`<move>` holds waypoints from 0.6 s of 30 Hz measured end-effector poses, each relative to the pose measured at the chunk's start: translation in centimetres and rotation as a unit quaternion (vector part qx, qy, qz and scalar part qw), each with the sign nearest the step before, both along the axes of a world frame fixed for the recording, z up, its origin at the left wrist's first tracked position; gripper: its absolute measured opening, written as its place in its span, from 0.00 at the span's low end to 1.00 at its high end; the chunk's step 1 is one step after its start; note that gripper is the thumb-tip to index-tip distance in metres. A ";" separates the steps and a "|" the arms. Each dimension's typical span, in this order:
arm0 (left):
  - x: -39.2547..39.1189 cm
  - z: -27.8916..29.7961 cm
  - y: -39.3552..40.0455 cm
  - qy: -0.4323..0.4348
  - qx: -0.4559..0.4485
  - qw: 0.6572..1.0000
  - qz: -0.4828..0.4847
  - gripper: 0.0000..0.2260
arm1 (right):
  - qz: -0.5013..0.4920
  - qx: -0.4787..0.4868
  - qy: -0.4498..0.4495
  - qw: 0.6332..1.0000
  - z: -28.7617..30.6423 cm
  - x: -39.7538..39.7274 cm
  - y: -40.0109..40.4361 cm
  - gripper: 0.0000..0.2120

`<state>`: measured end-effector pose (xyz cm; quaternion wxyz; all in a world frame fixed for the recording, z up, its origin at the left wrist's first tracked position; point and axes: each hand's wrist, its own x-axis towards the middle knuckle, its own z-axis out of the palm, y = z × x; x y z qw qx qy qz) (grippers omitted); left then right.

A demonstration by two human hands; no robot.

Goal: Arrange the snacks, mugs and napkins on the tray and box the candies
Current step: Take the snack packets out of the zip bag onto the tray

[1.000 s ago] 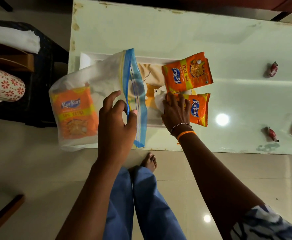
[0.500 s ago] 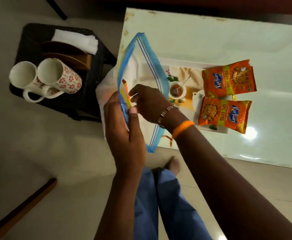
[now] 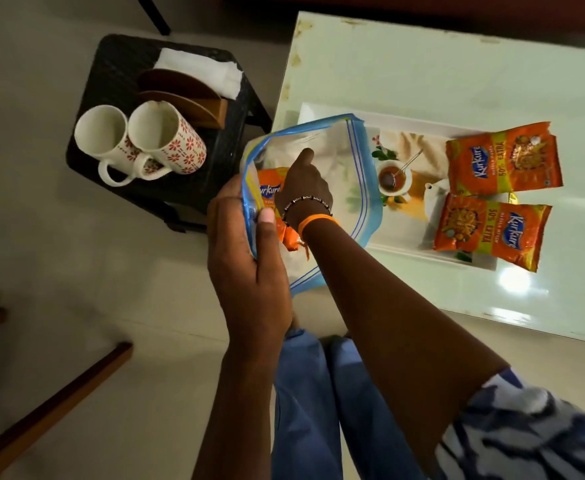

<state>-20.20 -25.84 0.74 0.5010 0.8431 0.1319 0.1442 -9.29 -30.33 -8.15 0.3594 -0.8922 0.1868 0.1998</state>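
My left hand (image 3: 249,268) grips the blue rim of a clear zip bag (image 3: 360,174) and holds its mouth wide. My right hand (image 3: 305,183) is inside the bag, over an orange Kurkure snack packet (image 3: 267,192); whether the fingers grip it is hidden. Two more Kurkure packets (image 3: 502,161) (image 3: 492,233) lie on the right end of the white printed tray (image 3: 405,124) on the pale table. On a black stool at the left lie two white mugs with red flowers (image 3: 102,147) (image 3: 170,143) on their sides, beside white napkins (image 3: 197,72).
A brown wooden holder (image 3: 187,98) sits on the black stool (image 3: 118,60) behind the mugs. The glossy table (image 3: 440,64) has its front edge close to my legs. A wooden bar (image 3: 52,407) crosses the floor at lower left.
The view has swung left, bringing the stool and mugs into sight. My right hand left the packets on the tray and went into the bag, whose mouth now gapes wide.
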 end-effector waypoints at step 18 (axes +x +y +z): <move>1.3 -1.4 -4.2 0.076 0.088 0.988 -0.103 0.08 | -0.144 0.214 -0.213 0.942 8.5 -5.0 -12.1 0.06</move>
